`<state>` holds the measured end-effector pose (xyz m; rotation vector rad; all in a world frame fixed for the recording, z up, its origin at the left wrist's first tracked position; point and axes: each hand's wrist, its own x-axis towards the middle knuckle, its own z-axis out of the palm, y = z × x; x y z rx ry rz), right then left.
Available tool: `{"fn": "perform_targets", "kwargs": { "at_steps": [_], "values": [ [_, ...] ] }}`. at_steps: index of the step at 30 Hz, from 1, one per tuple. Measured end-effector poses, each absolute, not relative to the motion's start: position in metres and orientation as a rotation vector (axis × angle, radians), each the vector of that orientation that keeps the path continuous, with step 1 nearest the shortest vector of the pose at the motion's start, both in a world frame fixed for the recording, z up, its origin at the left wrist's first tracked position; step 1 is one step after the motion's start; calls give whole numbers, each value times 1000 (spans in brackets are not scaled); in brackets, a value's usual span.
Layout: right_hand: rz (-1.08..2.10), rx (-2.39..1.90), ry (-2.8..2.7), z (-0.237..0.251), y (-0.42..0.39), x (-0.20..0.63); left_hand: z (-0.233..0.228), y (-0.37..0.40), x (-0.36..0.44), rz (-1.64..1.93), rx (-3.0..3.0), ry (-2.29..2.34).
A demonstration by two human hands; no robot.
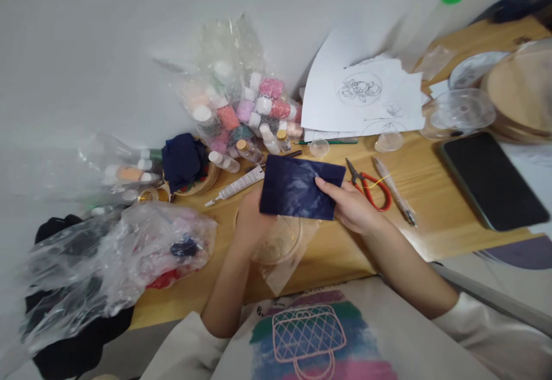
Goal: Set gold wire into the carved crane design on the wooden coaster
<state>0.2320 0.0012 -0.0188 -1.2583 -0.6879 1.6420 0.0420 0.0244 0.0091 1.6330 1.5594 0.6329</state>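
A dark blue, slightly shiny rectangular sheet of carbon paper (297,190) is held up above the table, tilted toward me. My right hand (356,204) pinches its right side, thumb on the front face and the other fingers mostly behind. At its lower left corner is my left hand (251,216), closed against the sheet, its fingers hidden behind it and slightly blurred. Below the sheet lies a round hoop-like piece (280,242) with clear plastic around it, partly covered by my left hand and the sheet.
Red-handled pliers (373,190), a pen (394,190) and a phone (494,181) lie to the right. White papers with line drawings (362,98) lean at the back. Bead bottles (245,110), a glue tube (237,184), folded navy cloth (184,161) and plastic bags (129,253) crowd the left.
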Motion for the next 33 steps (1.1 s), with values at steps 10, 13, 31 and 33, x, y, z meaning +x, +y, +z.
{"fn": "perform_targets", "kwargs": {
  "at_steps": [10, 13, 31, 33],
  "values": [
    [808, -1608, -1057, -23, 1, 239, 38, 17, -1, 383, 1644, 1689],
    [409, -1628, -1368, -1, -9, 229, 47, 13, 8, 253, 1839, 1816],
    [878, -2021, -2259, 46, -20, 174, 68, -8, 17, -313, 2479, 1782],
    [935, -1978, -2255, 43, -19, 178, 69, -9, 12, -348, 2466, 1706]
  ]
}}
